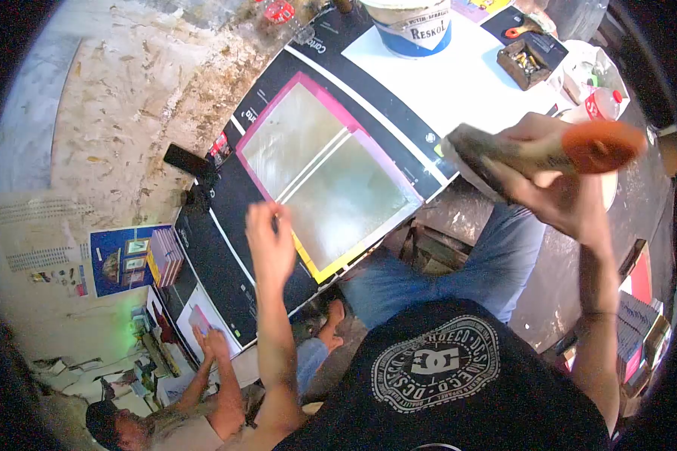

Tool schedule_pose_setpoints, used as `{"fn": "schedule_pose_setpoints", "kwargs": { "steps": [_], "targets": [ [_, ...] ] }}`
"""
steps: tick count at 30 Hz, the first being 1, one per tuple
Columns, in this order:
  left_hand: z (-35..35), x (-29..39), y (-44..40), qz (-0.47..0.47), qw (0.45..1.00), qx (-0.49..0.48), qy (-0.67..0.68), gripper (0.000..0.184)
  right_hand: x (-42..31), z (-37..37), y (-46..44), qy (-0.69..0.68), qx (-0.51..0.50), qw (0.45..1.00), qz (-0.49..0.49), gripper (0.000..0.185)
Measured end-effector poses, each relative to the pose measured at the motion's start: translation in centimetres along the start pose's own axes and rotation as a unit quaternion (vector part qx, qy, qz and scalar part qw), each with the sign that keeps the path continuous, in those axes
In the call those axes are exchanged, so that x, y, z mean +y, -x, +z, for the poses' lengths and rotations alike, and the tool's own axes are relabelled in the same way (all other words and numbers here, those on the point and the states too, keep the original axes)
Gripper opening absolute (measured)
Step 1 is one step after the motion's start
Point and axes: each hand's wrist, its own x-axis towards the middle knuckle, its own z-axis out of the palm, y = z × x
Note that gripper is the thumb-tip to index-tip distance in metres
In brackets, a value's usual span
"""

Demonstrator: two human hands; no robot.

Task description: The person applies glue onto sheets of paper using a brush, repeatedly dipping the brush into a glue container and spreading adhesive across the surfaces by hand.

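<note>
My right hand [560, 184] is closed around a wide paintbrush [530, 154], raised at the right; its orange handle end points toward me and its dark, blurred bristles point left. On the table lies a sheet with pink and yellow edges [335, 267], bearing two shiny grey panels [346, 199] parted by white stripes. My left hand [271, 244] hovers at the sheet's near-left edge, fingers loosely bent with a dark gap by the thumb. I make out nothing held in it; whether it touches the sheet is unclear.
A white-and-blue bucket [412, 30] stands at the back. Right of it are a small box [523, 64], another orange-handled brush [524, 30] and a red-capped bottle [603, 104]. A phone [188, 160] is at the table's left edge. Another person's hands [212, 342] work on paper at lower left.
</note>
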Motion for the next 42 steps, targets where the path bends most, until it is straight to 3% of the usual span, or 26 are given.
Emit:
{"fn": "schedule_pose_setpoints", "kwargs": {
  "steps": [2,3,4,6,9,11,13,14,15,17,19,22,23,27,29,32,33,36,37,38,39,41,42],
  "targets": [
    [-0.5,1.4,4.6,-0.005,0.996,-0.083,-0.031,0.014,-1.2,3.9,-0.2,-0.041,0.105,0.979,0.171,0.025],
    [-0.5,2.4,6.1,-0.024,0.992,-0.12,-0.042,0.015,-2.2,6.9,-1.3,-0.174,0.135,0.961,0.165,0.025],
    [-0.1,2.8,7.1,-0.03,0.99,-0.129,-0.055,0.016,-4.2,7.7,-2.8,-0.169,0.001,0.949,0.266,0.028],
    [0.3,3.0,7.5,-0.045,0.985,-0.141,-0.085,0.019,-5.2,13.5,-3.2,-0.207,-0.038,0.962,0.174,0.031],
    [-0.3,3.6,7.2,-0.04,0.984,-0.143,-0.095,0.021,-5.6,16.6,-3.2,-0.125,-0.038,0.975,0.178,0.03],
    [-0.5,3.4,7.0,-0.045,0.983,-0.149,-0.096,0.019,-2.6,14.3,-2.5,-0.107,-0.081,0.953,0.271,0.029],
    [-0.8,3.4,7.0,-0.045,0.984,-0.149,-0.087,0.017,-1.1,10.4,-1.4,-0.046,0.066,0.936,0.344,0.032],
    [-1.1,3.3,6.9,-0.038,0.985,-0.147,-0.08,0.016,1.7,9.4,0.1,0.086,0.115,0.933,0.329,0.029],
    [-1.2,3.0,6.8,-0.031,0.987,-0.143,-0.073,0.015,3.4,7.0,1.0,0.038,0.145,0.934,0.323,0.024],
    [-1.2,1.1,5.8,-0.014,0.991,-0.125,-0.053,0.017,5.5,4.4,1.4,-0.096,0.327,0.904,0.259,0.021],
    [-1.5,-0.2,4.3,-0.001,0.996,-0.076,-0.036,0.022,4.1,3.9,-1.6,-0.249,0.375,0.867,0.214,0.025],
    [-1.9,-2.1,1.8,0.02,0.995,-0.08,-0.061,0.047,2.0,8.3,-7.9,-0.163,0.337,0.9,0.225,0.029],
    [-1.9,-2.4,1.5,0.026,0.993,-0.094,-0.067,0.05,2.0,11.8,-10.1,-0.147,0.347,0.918,0.127,0.028],
    [-1.5,-2.7,0.9,0.025,0.985,-0.143,-0.09,0.053,-4.8,23.5,-16.2,-0.19,0.164,0.963,0.101,0.023],
    [-1.5,-2.8,1.1,0.024,0.984,-0.149,-0.091,0.054,-6.6,27.2,-17.4,-0.174,0.047,0.972,0.153,0.026],
    [-1.7,-2.8,0.9,0.017,0.985,-0.151,-0.081,0.054,-5.0,28.2,-17.4,-0.118,-0.008,0.982,0.148,0.03],
    [-1.7,-2.8,0.8,0.012,0.985,-0.156,-0.074,0.054,-3.9,27.2,-17.1,-0.155,0.019,0.977,0.148,0.029],
    [-1.5,-3.1,0.6,0.005,0.986,-0.159,-0.057,0.056,3.4,22.8,-16.6,-0.061,0.068,0.995,0.049,0.019],
    [-1.4,-3.2,0.6,0.006,0.986,-0.158,-0.056,0.056,5.4,21.3,-16.4,-0.076,0.095,0.991,0.065,0.021],
    [-1.3,-3.3,0.6,-0.003,0.985,-0.165,-0.057,0.056,5.7,19.1,-16.7,0.0,0.066,0.993,0.096,0.022],
    [-1.3,-3.4,0.6,-0.005,0.983,-0.171,-0.058,0.057,6.4,18.0,-16.9,0.044,0.109,0.99,0.076,0.023],
    [-1.2,-3.5,0.5,-0.012,0.981,-0.182,-0.065,0.059,4.7,16.5,-18.2,0.043,0.144,0.987,0.056,0.021],
    [-1.2,-3.5,0.5,-0.018,0.98,-0.187,-0.065,0.061,4.9,16.5,-19.1,-0.014,0.114,0.993,0.027,0.02]
  ]
}}
